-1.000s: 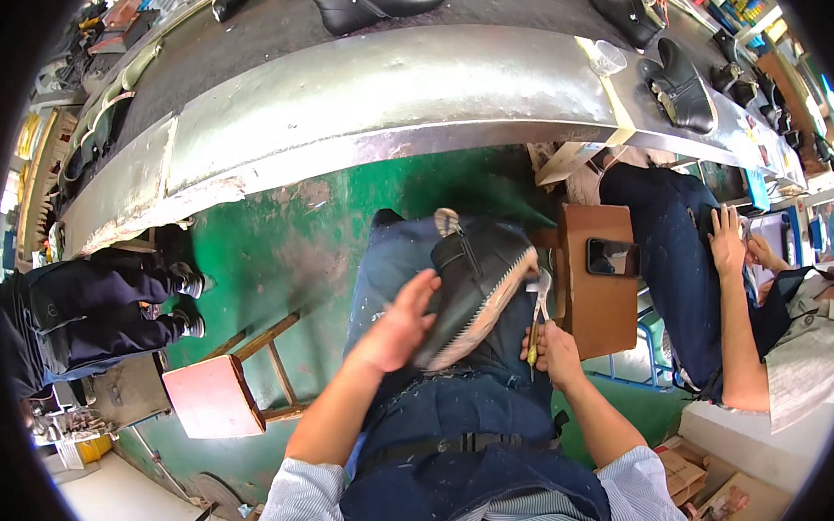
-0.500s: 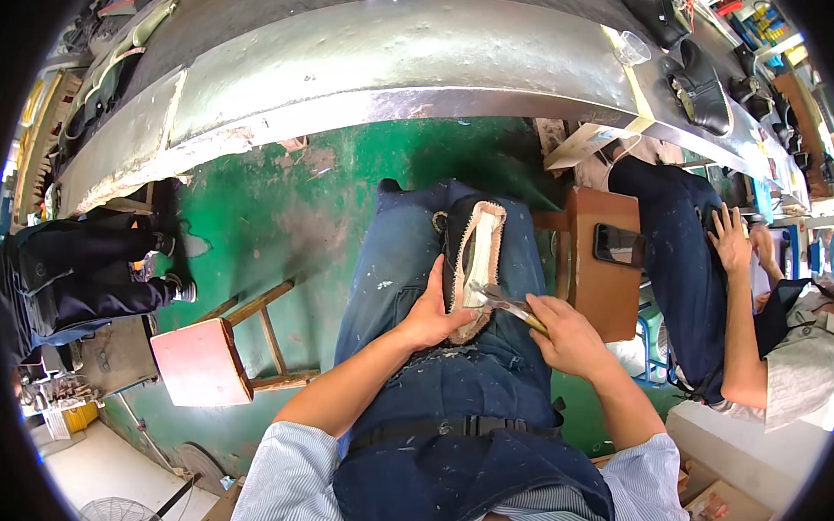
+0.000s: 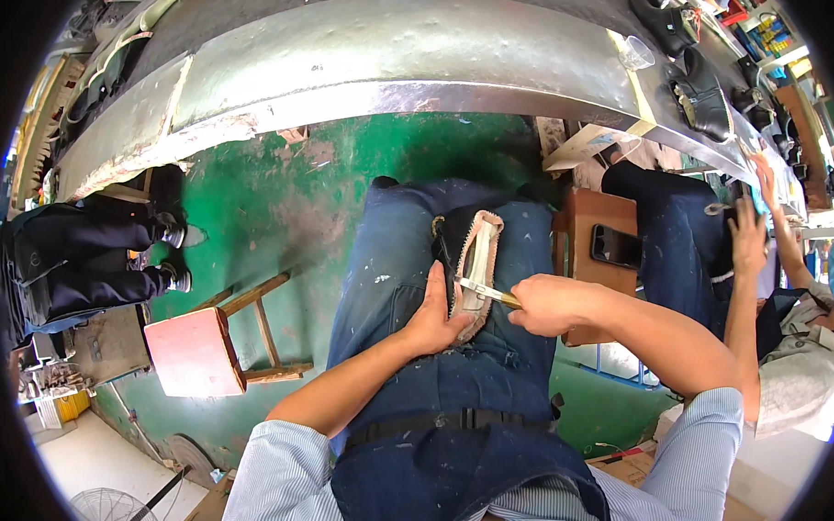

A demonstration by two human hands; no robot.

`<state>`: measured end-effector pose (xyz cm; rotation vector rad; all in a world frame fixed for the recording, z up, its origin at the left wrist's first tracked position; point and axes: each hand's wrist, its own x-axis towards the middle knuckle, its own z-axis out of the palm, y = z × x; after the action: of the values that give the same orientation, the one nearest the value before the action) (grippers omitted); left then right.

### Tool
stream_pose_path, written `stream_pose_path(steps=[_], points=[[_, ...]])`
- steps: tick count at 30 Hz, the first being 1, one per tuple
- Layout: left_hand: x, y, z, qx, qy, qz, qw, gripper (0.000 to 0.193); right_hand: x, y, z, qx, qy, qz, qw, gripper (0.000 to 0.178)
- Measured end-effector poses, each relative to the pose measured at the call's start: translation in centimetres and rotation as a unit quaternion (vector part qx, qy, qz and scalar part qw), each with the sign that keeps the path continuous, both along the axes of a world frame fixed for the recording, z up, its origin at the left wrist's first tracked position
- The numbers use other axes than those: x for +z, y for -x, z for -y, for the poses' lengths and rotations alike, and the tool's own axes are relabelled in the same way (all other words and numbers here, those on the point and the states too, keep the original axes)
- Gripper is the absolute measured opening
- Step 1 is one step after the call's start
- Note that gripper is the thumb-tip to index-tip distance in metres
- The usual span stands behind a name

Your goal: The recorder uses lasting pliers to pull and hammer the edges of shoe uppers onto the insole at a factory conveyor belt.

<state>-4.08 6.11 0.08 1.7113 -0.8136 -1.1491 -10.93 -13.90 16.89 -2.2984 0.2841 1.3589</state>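
Note:
A black shoe [image 3: 477, 258] lies sole up on my lap, its pale underside ringed by a ridged, stitched-looking edge. My left hand [image 3: 433, 317] grips it from the left side, fingers along the black upper and thumb near the lower end. My right hand [image 3: 545, 305] is closed round the yellowish handle of a metal-ended hand tool [image 3: 484, 290]. The tool's silver end meets the left rim of the shoe's underside, and its shaft crosses the pale middle. The exact kind of tool does not show.
A metal-edged workbench [image 3: 382, 60] curves across the front, with black shoes [image 3: 701, 94] at its right. A pink-topped stool [image 3: 195, 351] stands left. On a brown seat [image 3: 594, 208] at right lies a phone [image 3: 616, 245]. A co-worker's hand [image 3: 749, 235] is close by on the right.
My right hand and the tool have shifted left and slightly up, from the shoe's middle to its left rim. My right elbow has swung outward. The co-worker's hands have risen toward the bench.

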Motion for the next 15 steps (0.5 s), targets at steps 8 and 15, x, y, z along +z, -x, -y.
stream_pose_path(steps=[8, 15], points=[[-1.0, -2.5, 2.7, 0.213, 0.058, -0.469, 0.855, 0.070, -6.8, 5.3, -1.3, -0.160, -0.014, 0.191, 0.968, 0.029], [-1.9, -0.9, 6.8, 0.284, -0.107, -0.119, 0.945, 0.061, -9.5, 8.3, -6.0, -0.321, 0.057, 0.399, 0.857, 0.027]])
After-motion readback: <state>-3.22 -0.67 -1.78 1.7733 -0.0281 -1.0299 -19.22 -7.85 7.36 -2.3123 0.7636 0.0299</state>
